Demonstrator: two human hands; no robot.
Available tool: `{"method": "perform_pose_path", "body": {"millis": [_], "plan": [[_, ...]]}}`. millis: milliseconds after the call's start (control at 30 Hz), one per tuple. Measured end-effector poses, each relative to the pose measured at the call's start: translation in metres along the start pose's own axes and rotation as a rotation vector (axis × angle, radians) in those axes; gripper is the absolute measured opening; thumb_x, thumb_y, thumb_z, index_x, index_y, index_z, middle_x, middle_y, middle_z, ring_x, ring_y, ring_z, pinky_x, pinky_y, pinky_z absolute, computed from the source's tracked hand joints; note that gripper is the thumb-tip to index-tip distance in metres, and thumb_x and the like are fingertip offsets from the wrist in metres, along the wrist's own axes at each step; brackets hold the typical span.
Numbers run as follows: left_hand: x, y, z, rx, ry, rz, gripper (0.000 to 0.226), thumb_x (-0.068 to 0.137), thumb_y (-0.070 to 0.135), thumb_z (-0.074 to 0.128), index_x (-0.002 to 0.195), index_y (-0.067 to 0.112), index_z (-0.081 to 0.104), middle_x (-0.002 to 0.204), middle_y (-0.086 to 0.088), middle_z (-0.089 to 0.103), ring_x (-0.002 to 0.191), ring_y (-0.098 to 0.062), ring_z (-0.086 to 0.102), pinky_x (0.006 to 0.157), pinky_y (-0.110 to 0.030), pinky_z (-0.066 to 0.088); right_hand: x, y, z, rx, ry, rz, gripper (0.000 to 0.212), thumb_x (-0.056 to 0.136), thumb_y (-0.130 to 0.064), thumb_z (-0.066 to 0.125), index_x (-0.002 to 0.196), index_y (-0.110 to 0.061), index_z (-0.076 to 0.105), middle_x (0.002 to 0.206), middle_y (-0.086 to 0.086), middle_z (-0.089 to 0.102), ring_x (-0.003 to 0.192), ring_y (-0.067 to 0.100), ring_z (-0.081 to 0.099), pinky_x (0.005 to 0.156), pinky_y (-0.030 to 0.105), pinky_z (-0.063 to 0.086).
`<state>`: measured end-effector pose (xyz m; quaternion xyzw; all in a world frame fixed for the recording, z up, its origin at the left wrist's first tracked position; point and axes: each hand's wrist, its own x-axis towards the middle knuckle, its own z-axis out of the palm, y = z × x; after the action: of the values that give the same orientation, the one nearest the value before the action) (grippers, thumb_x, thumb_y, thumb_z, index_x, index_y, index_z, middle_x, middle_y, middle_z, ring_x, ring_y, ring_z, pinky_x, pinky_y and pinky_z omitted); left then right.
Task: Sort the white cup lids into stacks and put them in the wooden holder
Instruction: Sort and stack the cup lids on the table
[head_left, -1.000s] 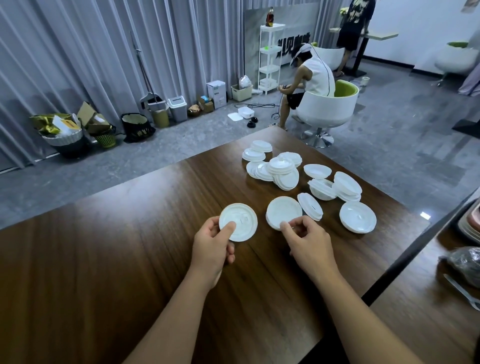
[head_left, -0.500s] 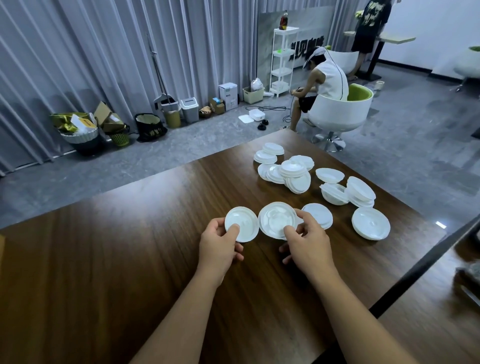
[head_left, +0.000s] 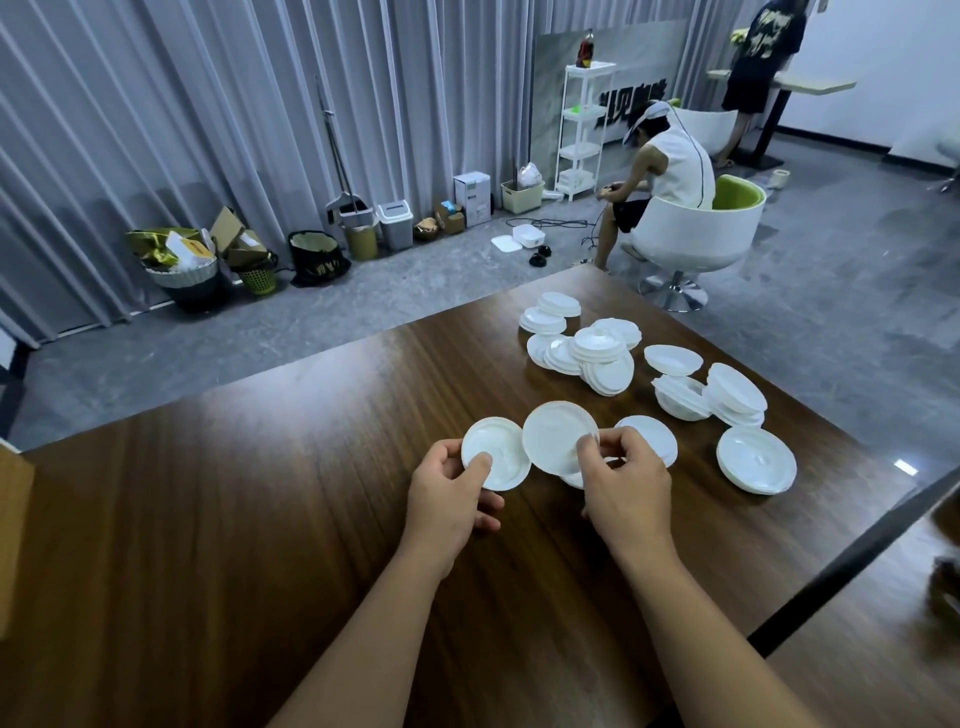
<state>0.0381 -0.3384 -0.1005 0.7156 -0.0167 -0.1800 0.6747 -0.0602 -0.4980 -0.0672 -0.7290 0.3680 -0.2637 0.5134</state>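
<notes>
Overlapping now: right hand (head_left: 626, 486) lid (head_left: 558, 436), left lid (head_left: 496, 460)

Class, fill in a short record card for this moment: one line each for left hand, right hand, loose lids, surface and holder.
left hand: left hand pinches one white lid
right hand: right hand holds a second lid, tilted, overlapping the first
loose lids: piles of lids farther right
surface: dark wooden table
holder: not in view
</notes>
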Motion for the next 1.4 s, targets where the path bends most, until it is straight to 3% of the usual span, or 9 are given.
{"method": "perform_pose_path", "body": {"millis": [200, 300, 433, 600, 767, 867, 1000, 1167, 1400], "plan": [[-0.003, 0.005, -0.005, -0.153, -0.073, -0.041, 0.043, 0.09, 0.05, 0.08, 0.122, 0.025, 0.067, 0.101, 0.002, 0.081, 0.075, -0.023, 0.079, 0.059, -0.03, 0.062, -0.006, -0.014, 0.015, -0.036, -0.136, -0.017, 0.028, 0.103, -0.025, 0.07, 0.124, -0.041, 0.06, 0.092, -0.004, 0.067, 0.06, 0.021, 0.073, 0.047, 0.024, 0.057], [-0.001, 0.007, -0.009, -0.271, -0.103, -0.064, 0.066, 0.071, 0.054, 0.087, 0.124, 0.019, 0.068, 0.101, -0.005, 0.082, 0.072, -0.021, 0.077, 0.058, -0.028, 0.06, -0.009, -0.014, 0.021, -0.164, -0.092, -0.086, 0.004, 0.102, -0.033, 0.072, 0.104, -0.031, 0.069, 0.079, -0.008, 0.07, 0.068, 0.013, 0.07, 0.054, 0.024, 0.055], [0.001, 0.006, -0.01, -0.315, -0.117, -0.062, 0.077, 0.062, 0.057, 0.092, 0.123, 0.016, 0.07, 0.095, -0.006, 0.081, 0.065, -0.017, 0.071, 0.053, -0.026, 0.058, -0.01, -0.012, 0.022, -0.278, -0.051, -0.155, 0.026, 0.101, -0.034, 0.072, 0.078, -0.027, 0.063, 0.07, -0.008, 0.065, 0.065, 0.012, 0.065, 0.054, 0.026, 0.051], [0.003, 0.0, -0.01, -0.224, -0.152, -0.012, 0.08, 0.059, 0.062, 0.097, 0.121, 0.019, 0.07, 0.091, -0.007, 0.081, 0.064, -0.017, 0.07, 0.053, -0.027, 0.057, -0.012, -0.01, 0.025, -0.334, -0.1, -0.163, 0.035, 0.103, -0.028, 0.069, 0.068, -0.023, 0.065, 0.059, -0.006, 0.062, 0.056, 0.015, 0.063, 0.049, 0.024, 0.047], [0.007, -0.01, -0.009, -0.157, -0.132, 0.0, 0.055, 0.077, 0.047, 0.086, 0.122, 0.02, 0.07, 0.092, -0.007, 0.081, 0.063, -0.017, 0.07, 0.053, -0.029, 0.055, -0.014, -0.012, 0.025, -0.311, -0.16, -0.118, 0.033, 0.095, -0.039, 0.076, 0.069, -0.022, 0.064, 0.062, -0.005, 0.063, 0.061, 0.016, 0.065, 0.057, 0.034, 0.056], [0.01, -0.014, -0.009, -0.128, -0.14, 0.008, 0.043, 0.081, 0.041, 0.083, 0.119, 0.023, 0.074, 0.088, -0.006, 0.08, 0.063, -0.016, 0.07, 0.052, -0.027, 0.055, -0.009, -0.013, 0.021, -0.217, -0.123, -0.114, 0.023, 0.09, -0.049, 0.077, 0.094, -0.032, 0.061, 0.087, -0.01, 0.065, 0.077, 0.014, 0.066, 0.064, 0.032, 0.06], [0.01, -0.017, -0.01, -0.136, -0.178, 0.02, 0.036, 0.083, 0.036, 0.083, 0.116, 0.023, 0.079, 0.079, -0.007, 0.077, 0.06, -0.015, 0.066, 0.051, -0.026, 0.052, -0.002, -0.013, 0.016, -0.142, -0.309, -0.113, 0.028, 0.101, -0.047, 0.068, 0.127, -0.05, 0.057, 0.106, -0.028, 0.063, 0.091, 0.006, 0.068, 0.07, 0.019, 0.054], [0.01, -0.016, -0.01, -0.113, -0.148, 0.015, 0.045, 0.086, 0.047, 0.077, 0.122, 0.021, 0.077, 0.082, -0.006, 0.078, 0.06, -0.014, 0.065, 0.052, -0.026, 0.051, -0.001, -0.006, 0.02, -0.046, -0.345, -0.086, 0.021, 0.1, -0.028, 0.075, 0.105, -0.047, 0.067, 0.102, -0.022, 0.068, 0.092, 0.0, 0.066, 0.067, 0.017, 0.052], [0.008, -0.015, -0.01, -0.051, -0.164, 0.06, 0.038, 0.086, 0.044, 0.081, 0.115, 0.02, 0.075, 0.074, -0.002, 0.074, 0.052, -0.012, 0.058, 0.046, -0.026, 0.045, -0.007, -0.002, 0.015, 0.07, -0.329, -0.041, 0.026, 0.095, -0.032, 0.082, 0.114, -0.041, 0.068, 0.102, -0.013, 0.069, 0.088, 0.014, 0.071, 0.06, 0.018, 0.057]]}}
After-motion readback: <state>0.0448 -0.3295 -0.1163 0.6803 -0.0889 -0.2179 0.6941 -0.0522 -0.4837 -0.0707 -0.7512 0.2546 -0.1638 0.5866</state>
